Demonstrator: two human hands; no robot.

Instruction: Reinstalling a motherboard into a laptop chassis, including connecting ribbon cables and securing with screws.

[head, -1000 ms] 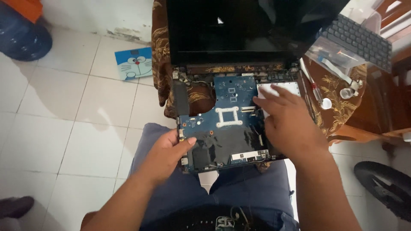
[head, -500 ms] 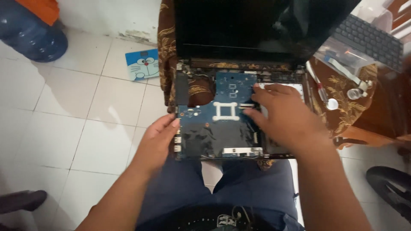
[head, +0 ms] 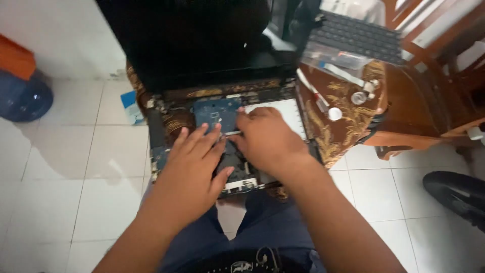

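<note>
Motherboard work underway: your left hand lies flat and spread on it, right hand curled, grip hidden; next, lift evenly.

We see soft, even daylight on the white floor tiles, brightest at the left; the laptop screen stays a dark, detailless mass, our hands cast faint shadows, and mild blur softens the whole frame
</note>
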